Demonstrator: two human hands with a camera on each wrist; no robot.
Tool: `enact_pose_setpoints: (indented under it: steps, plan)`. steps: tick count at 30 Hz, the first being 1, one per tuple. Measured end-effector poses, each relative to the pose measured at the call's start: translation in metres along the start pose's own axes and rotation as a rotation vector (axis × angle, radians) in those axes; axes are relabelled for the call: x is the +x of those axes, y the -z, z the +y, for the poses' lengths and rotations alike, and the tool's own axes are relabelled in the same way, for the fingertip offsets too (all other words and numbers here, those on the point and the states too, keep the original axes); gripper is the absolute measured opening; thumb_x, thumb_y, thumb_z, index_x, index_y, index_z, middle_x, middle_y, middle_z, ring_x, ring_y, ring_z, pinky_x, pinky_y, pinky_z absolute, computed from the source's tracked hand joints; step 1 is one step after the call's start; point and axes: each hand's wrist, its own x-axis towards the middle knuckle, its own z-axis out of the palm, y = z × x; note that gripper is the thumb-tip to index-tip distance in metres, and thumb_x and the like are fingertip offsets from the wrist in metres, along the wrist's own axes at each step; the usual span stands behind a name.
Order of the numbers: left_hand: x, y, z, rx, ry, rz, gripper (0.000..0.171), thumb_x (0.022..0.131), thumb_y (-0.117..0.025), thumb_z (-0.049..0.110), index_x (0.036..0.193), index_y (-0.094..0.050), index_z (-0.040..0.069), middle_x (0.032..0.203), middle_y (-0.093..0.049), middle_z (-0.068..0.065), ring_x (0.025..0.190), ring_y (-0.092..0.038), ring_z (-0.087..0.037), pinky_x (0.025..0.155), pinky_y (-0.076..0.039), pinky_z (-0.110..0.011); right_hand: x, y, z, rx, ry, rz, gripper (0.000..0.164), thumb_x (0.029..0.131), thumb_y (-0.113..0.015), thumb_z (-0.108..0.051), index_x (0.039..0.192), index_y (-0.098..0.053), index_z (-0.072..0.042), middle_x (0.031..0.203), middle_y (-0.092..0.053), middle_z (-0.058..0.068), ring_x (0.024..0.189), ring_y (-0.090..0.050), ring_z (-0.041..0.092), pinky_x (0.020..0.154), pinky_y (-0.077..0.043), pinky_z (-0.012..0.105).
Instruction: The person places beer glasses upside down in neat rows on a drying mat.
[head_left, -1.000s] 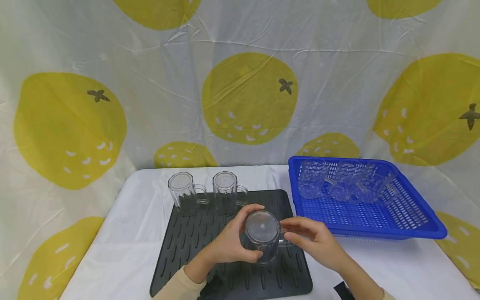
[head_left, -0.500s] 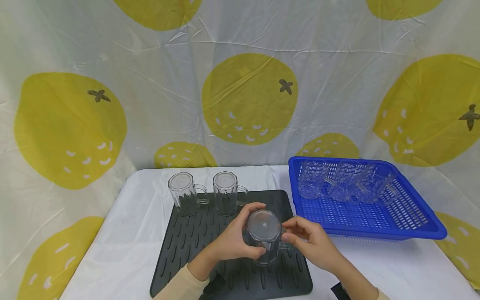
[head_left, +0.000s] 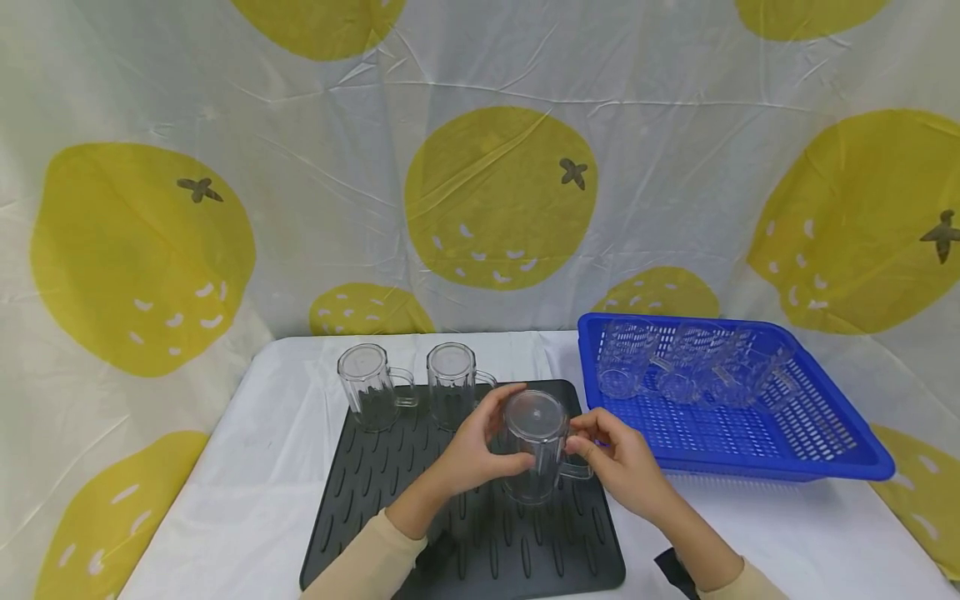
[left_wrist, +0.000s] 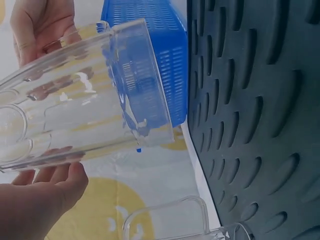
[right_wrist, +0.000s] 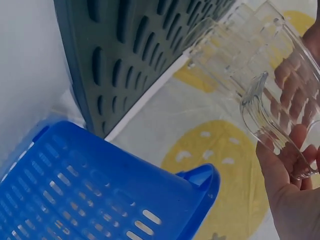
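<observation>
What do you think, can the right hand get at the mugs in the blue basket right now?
Probably yes, once freed: the right hand holds the handle of the held mug, but the open-topped blue basket lies close by and nothing visible blocks its mugs.

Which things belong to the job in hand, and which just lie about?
Likely job:
glass mug, held by left hand and right hand
two mugs on black mat
other mugs in blue basket

Likely background:
white tablecloth
patterned backdrop
</observation>
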Motion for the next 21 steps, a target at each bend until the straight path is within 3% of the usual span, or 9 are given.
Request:
enact_pose_setpoints:
  steps: [3,7,11,16,21]
  plan:
    - [0.005,0.001,-0.002,-0.032,0.023,0.031,0.075,0.079,-0.072,0.012,0.142,-0.031,0.011,0.132,-0.047,-0.007,0.119,-0.046,-0.019,0.098,-0.037,-0.037,0.006,-0.001,0.003,-0.022,-0.016,0.013,0.014,0.089,-0.060,-0.005,0.103,-0.060,-0.004,0.081,-0.055,0.001,0.071,-0.054,0.016,0.057,-0.050,0.025]
    - [0.011,0.003,-0.003,-0.034,0.069,0.053,0.078,0.081,-0.071,0.011,0.145,-0.026,0.014,0.138,-0.040,-0.007,0.122,-0.043,-0.020,0.099,-0.035,-0.040,0.014,-0.002,0.007,-0.035,-0.049,0.029,0.015,0.090,-0.060,-0.008,0.103,-0.059,-0.003,0.082,-0.055,0.001,0.075,-0.057,0.020,0.062,-0.050,0.024]
    - [0.021,0.005,0.006,-0.045,0.107,0.055,0.081,0.081,-0.069,0.008,0.146,-0.021,0.012,0.141,-0.036,-0.010,0.125,-0.040,-0.024,0.101,-0.031,-0.046,0.025,-0.002,0.010,-0.048,-0.066,0.045,0.014,0.091,-0.059,-0.010,0.103,-0.059,-0.003,0.083,-0.056,0.003,0.077,-0.058,0.017,0.064,-0.051,0.023]
    - [0.036,0.008,0.018,-0.057,0.109,0.042,0.078,0.083,-0.067,0.007,0.145,-0.021,0.008,0.142,-0.033,-0.013,0.129,-0.034,-0.025,0.105,-0.024,-0.047,0.039,-0.001,0.014,-0.057,-0.087,0.074,0.014,0.091,-0.058,-0.011,0.103,-0.058,-0.003,0.083,-0.056,0.004,0.081,-0.059,0.014,0.070,-0.051,0.023]
    - [0.047,0.012,0.011,-0.074,0.096,0.033,0.076,0.082,-0.066,0.001,0.144,-0.022,0.006,0.141,-0.031,-0.013,0.129,-0.033,-0.024,0.106,-0.023,-0.046,0.049,0.000,0.024,-0.080,-0.100,0.074,0.018,0.092,-0.058,-0.017,0.104,-0.058,-0.003,0.084,-0.056,0.005,0.084,-0.058,0.017,0.075,-0.050,0.030]
